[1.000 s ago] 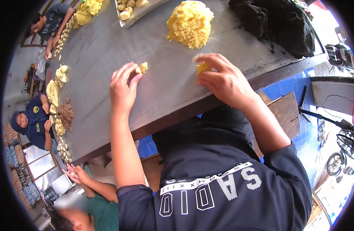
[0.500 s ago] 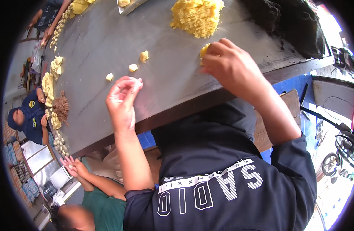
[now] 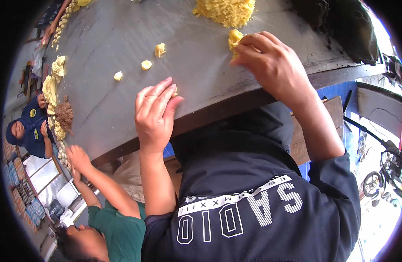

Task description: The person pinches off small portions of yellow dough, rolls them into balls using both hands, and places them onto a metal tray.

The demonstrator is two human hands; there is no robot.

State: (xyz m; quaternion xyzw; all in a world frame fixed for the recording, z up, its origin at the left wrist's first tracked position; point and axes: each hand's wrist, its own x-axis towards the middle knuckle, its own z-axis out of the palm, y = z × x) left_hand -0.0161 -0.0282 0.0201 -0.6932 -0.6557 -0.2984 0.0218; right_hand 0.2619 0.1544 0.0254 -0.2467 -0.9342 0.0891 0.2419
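Note:
My left hand point(image 3: 155, 111) is low on the grey tabletop point(image 3: 196, 65) near its front edge, fingers curled over a small pale dough piece point(image 3: 175, 92), which is mostly hidden. Up and to the right, my right hand point(image 3: 273, 61) grips a yellow dough lump point(image 3: 234, 38) that shows beyond the fingertips. Between and left of my hands lie three small separate pieces point(image 3: 160, 49), the nearer two smooth and pale. A large crumbly yellow mound point(image 3: 223, 9) rests at the top, just past my right hand.
A dark mass point(image 3: 330, 24) covers the tabletop's right end. Along the left edge run dough heaps point(image 3: 50, 89), a brown mound point(image 3: 64, 114) and rows of small pieces. A person in green point(image 3: 116, 231) reaches to the table beside me on the left; others are farther along. Outside at right stands a motorbike point(image 3: 386, 172).
Two small pieces now lie left of the first. My left hand has moved down, then right, fingers curling over a piece. My right hand has moved up and right. The green-clad person's hands have risen.

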